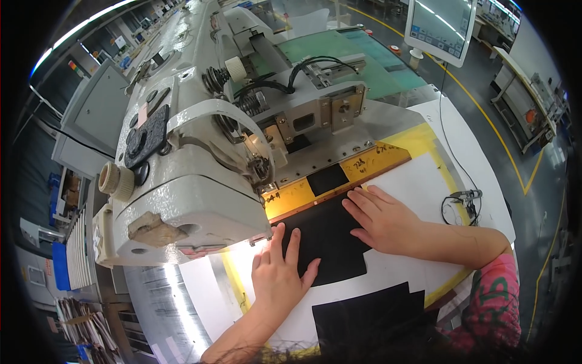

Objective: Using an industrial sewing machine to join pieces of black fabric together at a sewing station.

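A black flat piece of material (321, 249) lies on white paper edged with yellow tape, against a yellow strip (370, 164) with handwriting and a small black square. My left hand (282, 273) rests on the left part of the black piece, fingers apart, close beside the white sewing machine head (182, 206). My right hand (382, 224) lies on the piece's upper right part with fingers stretched out. A metal clamp plate (327, 161) runs along the strip's far side. More black pieces (364, 315) lie near the front edge.
A screen (439, 27) on a stand is at the back right, with a cable running down to a small metal fitting (470, 197). A green plate (394, 70) sits behind the machine. A workbench (521, 91) stands across the aisle; paper stacks (85, 330) are at lower left.
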A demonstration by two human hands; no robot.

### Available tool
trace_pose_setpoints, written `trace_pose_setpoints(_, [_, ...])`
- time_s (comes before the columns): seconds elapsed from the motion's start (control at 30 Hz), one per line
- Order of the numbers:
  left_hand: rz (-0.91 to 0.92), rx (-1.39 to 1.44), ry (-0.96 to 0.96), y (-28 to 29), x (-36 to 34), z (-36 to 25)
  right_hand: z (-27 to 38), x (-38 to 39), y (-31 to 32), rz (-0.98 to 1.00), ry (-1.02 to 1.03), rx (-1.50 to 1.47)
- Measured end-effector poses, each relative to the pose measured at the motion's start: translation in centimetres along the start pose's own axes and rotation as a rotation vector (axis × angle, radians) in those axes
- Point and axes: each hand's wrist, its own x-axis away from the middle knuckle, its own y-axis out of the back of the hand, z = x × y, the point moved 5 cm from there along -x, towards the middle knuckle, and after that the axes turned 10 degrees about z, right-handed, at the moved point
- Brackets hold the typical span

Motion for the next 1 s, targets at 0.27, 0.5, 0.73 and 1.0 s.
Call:
trace_pose_setpoints(0.27, [0.023,-0.035,0.012,0.2,0.0,-0.2,-0.1,0.1,-0.7,-0.039,0.023,0.005])
trace_pose_setpoints(0.5, [-0.024,-0.131,-0.009,1.1,-0.1,-0.7,0.1,0.1,-0.7,0.006,0.043,0.101])
trace_pose_setpoints(0.73, [-0.016,-0.136,-0.005,1.4,-0.4,-1.2,0.0,0.1,-0.7,-0.023,0.088,0.162])
trace_pose_setpoints(1.0, [-0.021,-0.117,0.05,1.7,-0.7,-1.8,-0.4,0.1,-0.4,-0.079,0.103,0.153])
